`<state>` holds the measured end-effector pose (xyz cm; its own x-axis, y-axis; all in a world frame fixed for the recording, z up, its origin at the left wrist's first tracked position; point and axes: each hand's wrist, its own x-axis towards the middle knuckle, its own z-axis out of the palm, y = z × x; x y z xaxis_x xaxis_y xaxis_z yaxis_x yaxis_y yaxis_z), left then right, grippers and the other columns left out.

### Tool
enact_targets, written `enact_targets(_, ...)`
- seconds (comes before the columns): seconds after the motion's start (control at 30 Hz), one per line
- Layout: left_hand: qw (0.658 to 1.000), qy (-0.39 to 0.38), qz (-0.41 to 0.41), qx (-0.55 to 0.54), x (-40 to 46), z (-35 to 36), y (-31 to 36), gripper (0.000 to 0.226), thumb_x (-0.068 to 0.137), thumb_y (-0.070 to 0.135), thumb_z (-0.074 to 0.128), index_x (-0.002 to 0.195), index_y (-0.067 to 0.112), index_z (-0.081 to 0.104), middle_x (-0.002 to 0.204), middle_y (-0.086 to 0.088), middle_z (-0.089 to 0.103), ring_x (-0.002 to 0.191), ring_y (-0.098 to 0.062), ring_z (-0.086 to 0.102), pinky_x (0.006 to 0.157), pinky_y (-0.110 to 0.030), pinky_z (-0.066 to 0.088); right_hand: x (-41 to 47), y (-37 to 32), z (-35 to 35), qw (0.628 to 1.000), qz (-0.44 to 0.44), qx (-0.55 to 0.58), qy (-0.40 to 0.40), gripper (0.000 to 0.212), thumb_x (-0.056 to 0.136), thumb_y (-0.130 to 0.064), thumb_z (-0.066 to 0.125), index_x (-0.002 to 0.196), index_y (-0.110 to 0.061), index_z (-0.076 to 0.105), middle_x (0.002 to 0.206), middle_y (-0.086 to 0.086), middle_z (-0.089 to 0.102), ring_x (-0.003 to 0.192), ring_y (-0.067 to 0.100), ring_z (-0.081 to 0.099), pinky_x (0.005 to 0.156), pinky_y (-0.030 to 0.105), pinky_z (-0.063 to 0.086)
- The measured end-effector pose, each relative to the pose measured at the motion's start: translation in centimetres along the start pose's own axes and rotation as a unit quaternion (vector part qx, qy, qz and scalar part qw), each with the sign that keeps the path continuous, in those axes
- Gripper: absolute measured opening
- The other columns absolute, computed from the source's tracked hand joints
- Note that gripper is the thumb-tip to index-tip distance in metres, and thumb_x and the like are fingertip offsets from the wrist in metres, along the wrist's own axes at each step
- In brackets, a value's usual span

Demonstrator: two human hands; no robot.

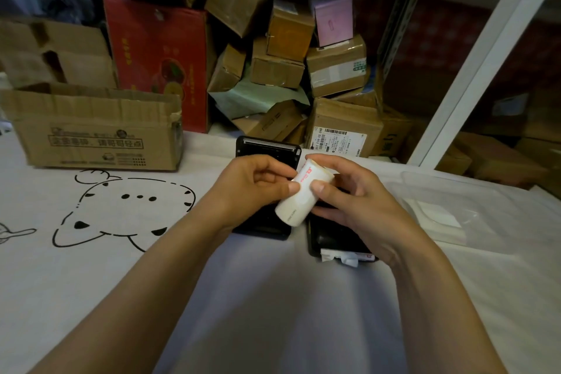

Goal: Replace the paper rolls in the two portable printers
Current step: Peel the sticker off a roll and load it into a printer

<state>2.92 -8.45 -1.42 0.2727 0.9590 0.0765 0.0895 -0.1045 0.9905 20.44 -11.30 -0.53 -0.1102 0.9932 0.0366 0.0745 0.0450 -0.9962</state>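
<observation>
Head view: both hands hold one white paper roll (pixel 302 194), tilted, above the two black printers on the white cloth (pixel 273 297). Left hand (pixel 252 188) pinches the roll's left side; right hand (pixel 346 191) grips its upper end and right side. Left printer (pixel 267 150), lid open, lies beneath the roll. Right printer (pixel 331 240) lies below the roll, torn paper (pixel 340 258) at its near edge.

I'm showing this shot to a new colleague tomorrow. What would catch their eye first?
First, the white paper roll at the centre, held tilted between the left hand and the right hand. Under the hands lie two black printers on a white cloth with a cartoon cat drawing at left. Behind, a heap of cardboard boxes and a red box fills the back.
</observation>
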Motion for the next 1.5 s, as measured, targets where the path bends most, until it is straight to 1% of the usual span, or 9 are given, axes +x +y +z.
enact_targets(0.13, 0.994, -0.023, -0.066, -0.088, -0.1, -0.4, 0.2, 0.011, 0.08, 0.007, 0.068, 0.091, 0.009, 0.068, 0.091, -0.008, 0.073, 0.08, -0.012, 0.071, 0.068, -0.019, 0.058, -0.2, -0.3, -0.2, 0.999, 0.012, 0.04, -0.022, 0.038, 0.091, -0.002, 0.057, 0.124, -0.02, 0.061, 0.119, 0.003, 0.062, 0.11, 0.017, 0.062, 0.086, 0.032, 0.057)
enact_targets(0.27, 0.992, -0.031, -0.086, -0.091, -0.1, -0.7, 0.5, 0.004, 0.081, 0.01, 0.067, 0.085, 0.011, 0.068, 0.088, -0.004, 0.073, 0.084, -0.013, 0.07, 0.072, -0.023, 0.059, -0.1, -0.4, -0.2, 0.998, 0.023, 0.063, -0.02, 0.041, 0.091, -0.003, 0.057, 0.129, -0.017, 0.058, 0.124, 0.009, 0.06, 0.114, 0.019, 0.061, 0.088, 0.035, 0.057)
enact_targets(0.5, 0.997, -0.018, -0.016, -0.069, -0.5, 0.0, 1.1, 0.008, 0.088, 0.012, 0.06, 0.092, 0.016, 0.065, 0.084, 0.001, 0.071, 0.078, -0.006, 0.07, 0.065, -0.02, 0.058, 0.0, -0.6, 0.0, 0.994, 0.022, 0.109, 0.016, 0.025, 0.089, -0.014, 0.06, 0.114, -0.015, 0.065, 0.111, 0.01, 0.071, 0.104, 0.021, 0.068, 0.081, 0.037, 0.059)
enact_targets(0.67, 0.994, -0.058, -0.028, -0.083, -1.1, 0.6, 1.7, 0.015, 0.092, 0.026, 0.054, 0.103, 0.023, 0.064, 0.086, 0.008, 0.073, 0.078, 0.0, 0.07, 0.061, -0.018, 0.057, 0.0, -0.9, 0.2, 0.992, 0.014, 0.122, 0.039, 0.04, 0.079, -0.025, 0.067, 0.117, -0.014, 0.062, 0.111, 0.007, 0.071, 0.103, 0.022, 0.069, 0.079, 0.039, 0.059)
enact_targets(0.87, 0.997, -0.036, 0.073, 0.007, -1.2, 1.3, 2.1, 0.028, 0.08, 0.023, 0.069, 0.102, 0.037, 0.058, 0.089, 0.012, 0.07, 0.077, 0.007, 0.067, 0.058, -0.009, 0.051, 0.0, -1.2, 1.0, 0.994, -0.014, 0.054, 0.092, 0.037, 0.078, -0.026, 0.072, 0.113, -0.018, 0.065, 0.104, 0.008, 0.071, 0.093, 0.018, 0.072, 0.076, 0.036, 0.06)
enact_targets(1.1, 0.995, -0.062, 0.04, -0.069, -1.3, 0.7, 2.1, 0.027, 0.09, 0.022, 0.057, 0.116, 0.027, 0.063, 0.101, 0.008, 0.073, 0.089, -0.001, 0.069, 0.068, -0.017, 0.056, -0.2, -1.6, 0.5, 0.994, -0.02, 0.08, 0.065, 0.029, 0.09, -0.019, 0.061, 0.118, -0.023, 0.064, 0.111, 0.0, 0.07, 0.102, 0.016, 0.069, 0.079, 0.036, 0.06)
enact_targets(1.23, 0.992, -0.071, 0.003, -0.108, -1.3, 0.7, 2.3, 0.021, 0.094, 0.025, 0.051, 0.111, 0.025, 0.064, 0.099, 0.007, 0.072, 0.089, -0.003, 0.07, 0.068, -0.019, 0.057, -0.3, -1.6, 0.2, 0.997, -0.028, 0.062, 0.026, 0.046, 0.084, -0.006, 0.066, 0.123, -0.029, 0.059, 0.114, -0.001, 0.069, 0.101, 0.014, 0.069, 0.079, 0.034, 0.059)
enact_targets(1.4, 0.988, -0.067, -0.035, -0.134, -1.4, 0.7, 2.5, 0.02, 0.095, 0.027, 0.048, 0.102, 0.02, 0.065, 0.103, -0.004, 0.071, 0.094, -0.014, 0.07, 0.073, -0.023, 0.059, -0.3, -1.5, 0.7, 0.998, -0.036, -0.034, -0.033, 0.099, 0.061, -0.011, 0.082, 0.145, -0.033, 0.035, 0.132, -0.007, 0.058, 0.115, 0.011, 0.062, 0.095, 0.036, 0.053)
enact_targets(1.5, 0.989, -0.068, -0.038, -0.123, -1.4, 0.6, 2.6, 0.019, 0.095, 0.029, 0.048, 0.102, 0.022, 0.064, 0.103, -0.003, 0.071, 0.092, -0.012, 0.071, 0.07, -0.022, 0.058, -0.3, -1.6, 1.0, 0.998, -0.035, -0.045, -0.022, 0.104, 0.063, -0.008, 0.082, 0.148, -0.036, 0.029, 0.128, -0.006, 0.061, 0.111, 0.012, 0.064, 0.094, 0.035, 0.053)
